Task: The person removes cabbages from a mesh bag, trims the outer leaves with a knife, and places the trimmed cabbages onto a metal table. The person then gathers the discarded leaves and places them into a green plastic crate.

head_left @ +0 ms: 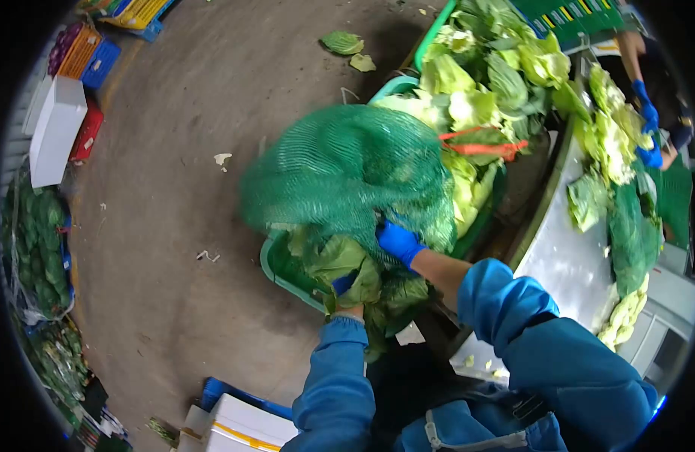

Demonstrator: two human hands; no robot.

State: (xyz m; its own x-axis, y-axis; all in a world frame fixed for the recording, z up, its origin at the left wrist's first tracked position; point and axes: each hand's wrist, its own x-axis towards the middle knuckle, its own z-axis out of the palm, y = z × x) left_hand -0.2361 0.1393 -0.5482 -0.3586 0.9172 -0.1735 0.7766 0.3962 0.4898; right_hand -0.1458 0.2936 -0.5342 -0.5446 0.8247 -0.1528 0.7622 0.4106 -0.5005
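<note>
A large green mesh bag, blurred by motion on its left side, billows over a green basket. My right hand, in a blue glove, is closed on the bag's netting near its lower edge. Loose cabbage leaves hang just below the bag. Among these leaves is my left hand, also in a blue glove; they cover its fingers, so its grip cannot be made out. More pale green leaves are heaped behind the bag, with an orange-red strip across them.
A metal table on the right bears leaves and another green mesh bag. Beyond it are another person's blue-gloved hands. White boxes and wrapped green produce line the left side. Leaf scraps lie on the floor.
</note>
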